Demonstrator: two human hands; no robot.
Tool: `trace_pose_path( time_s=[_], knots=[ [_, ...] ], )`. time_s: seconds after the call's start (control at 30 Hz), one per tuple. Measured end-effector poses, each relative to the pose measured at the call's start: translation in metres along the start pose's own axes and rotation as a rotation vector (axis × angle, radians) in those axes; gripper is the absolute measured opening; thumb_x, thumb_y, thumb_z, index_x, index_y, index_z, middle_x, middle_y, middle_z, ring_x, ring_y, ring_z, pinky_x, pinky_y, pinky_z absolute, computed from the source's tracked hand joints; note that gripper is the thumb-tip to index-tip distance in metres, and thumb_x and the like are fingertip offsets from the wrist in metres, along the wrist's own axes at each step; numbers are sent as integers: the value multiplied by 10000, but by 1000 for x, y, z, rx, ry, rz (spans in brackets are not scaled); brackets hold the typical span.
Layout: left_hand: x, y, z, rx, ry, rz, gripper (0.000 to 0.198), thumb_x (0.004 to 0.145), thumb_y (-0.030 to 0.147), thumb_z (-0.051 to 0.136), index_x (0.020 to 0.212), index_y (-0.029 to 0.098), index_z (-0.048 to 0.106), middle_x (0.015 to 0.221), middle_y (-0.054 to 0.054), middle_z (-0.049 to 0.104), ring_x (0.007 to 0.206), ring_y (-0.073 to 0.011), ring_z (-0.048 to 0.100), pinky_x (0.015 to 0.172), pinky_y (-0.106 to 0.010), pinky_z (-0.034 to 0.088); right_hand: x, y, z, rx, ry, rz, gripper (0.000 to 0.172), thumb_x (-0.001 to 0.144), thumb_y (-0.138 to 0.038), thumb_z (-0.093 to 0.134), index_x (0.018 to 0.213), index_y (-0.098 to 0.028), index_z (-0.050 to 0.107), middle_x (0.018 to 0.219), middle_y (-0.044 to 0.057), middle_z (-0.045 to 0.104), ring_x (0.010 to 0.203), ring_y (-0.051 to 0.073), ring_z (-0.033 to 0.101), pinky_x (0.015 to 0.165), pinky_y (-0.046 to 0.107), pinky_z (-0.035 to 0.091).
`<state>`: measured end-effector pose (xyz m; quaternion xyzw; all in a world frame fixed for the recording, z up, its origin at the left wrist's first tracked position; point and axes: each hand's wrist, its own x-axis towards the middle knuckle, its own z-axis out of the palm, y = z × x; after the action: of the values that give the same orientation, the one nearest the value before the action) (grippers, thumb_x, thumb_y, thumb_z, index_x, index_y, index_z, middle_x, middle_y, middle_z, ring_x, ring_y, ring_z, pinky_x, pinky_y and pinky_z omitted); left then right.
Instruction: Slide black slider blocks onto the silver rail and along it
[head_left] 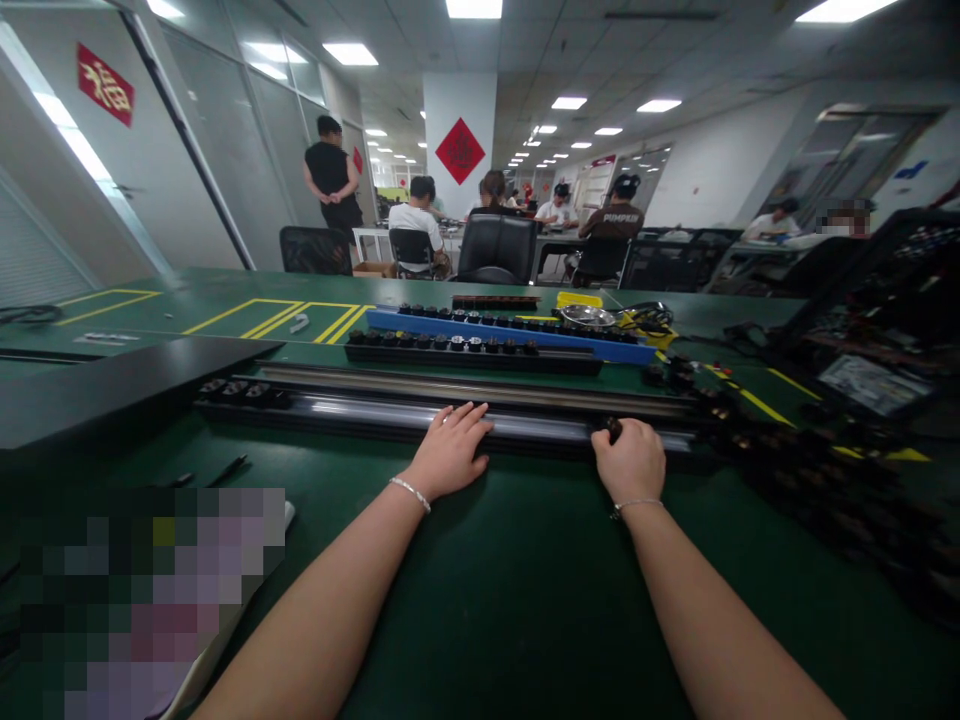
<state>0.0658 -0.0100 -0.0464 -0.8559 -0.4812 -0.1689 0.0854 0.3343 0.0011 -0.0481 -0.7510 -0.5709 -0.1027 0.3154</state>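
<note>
A long black rail with a shiny channel point(360, 408) lies across the green table in front of me. Several small round black parts point(244, 392) sit in its left end. My left hand point(452, 450) rests on the near edge of the rail at its middle, fingers spread and nothing in them. Farther right, my right hand point(634, 460) is closed around a small black part point(613, 430) at the channel; the fingers hide most of it. Directly behind lies a second long rail point(480, 388).
Behind the rails stand a black strip point(472, 355) and a blue strip point(510, 333), both with rows of round parts. Many dark parts point(817, 480) are heaped at right. A pen point(226, 470) lies at left. People sit at tables beyond.
</note>
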Motion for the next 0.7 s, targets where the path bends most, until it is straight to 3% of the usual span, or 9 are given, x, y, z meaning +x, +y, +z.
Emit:
trace_pose_path(
  time_s=[0.7],
  knots=[
    [0,-1,0,-4,-10,-4,484,772,350,564,1241,242,504,1450,-55,390,1332,-249,326,1095,-451,234,9,22,-5,-62,58,86,399,732,-296,453,969,-48,658,971,185,627,894,277,539,815,372,406]
  ],
)
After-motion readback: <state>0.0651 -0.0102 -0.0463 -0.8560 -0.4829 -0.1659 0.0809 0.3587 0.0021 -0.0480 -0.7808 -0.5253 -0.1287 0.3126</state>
